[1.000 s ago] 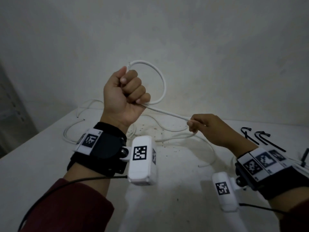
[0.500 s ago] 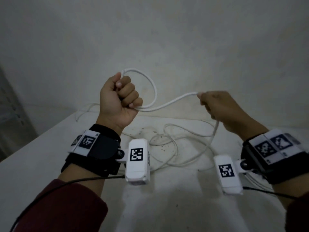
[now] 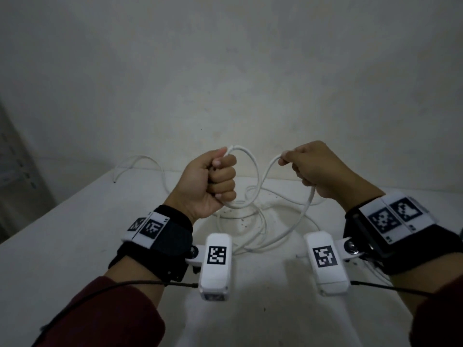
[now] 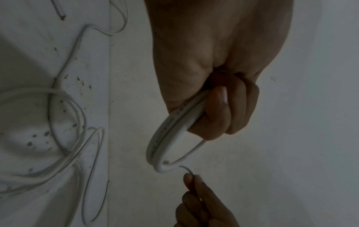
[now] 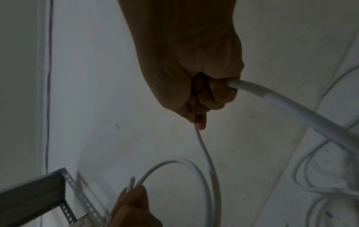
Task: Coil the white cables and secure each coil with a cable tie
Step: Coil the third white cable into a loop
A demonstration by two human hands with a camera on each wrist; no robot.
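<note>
My left hand (image 3: 217, 177) is a raised fist gripping one loop of the white cable (image 3: 255, 171); the cable's cut end pokes out above the thumb. In the left wrist view the loop (image 4: 170, 135) curves out under the curled fingers (image 4: 223, 110). My right hand (image 3: 313, 169) holds the same cable a little to the right, pinched at the fingertips, with the slack dropping from its fist to the table. The right wrist view shows the cable (image 5: 281, 106) leaving the closed right hand (image 5: 202, 92). No cable tie is in view.
More white cable (image 3: 263, 221) lies in loose tangled loops on the white table (image 3: 75, 246) below my hands. Another cable end (image 3: 135, 161) arcs at the table's far left corner. A wall stands close behind. A grey perforated metal rack (image 5: 48, 192) is at the left.
My right hand has risen from the table and swung left toward my left fist, bringing the cable up into a second curve. The left fist has stayed raised.
</note>
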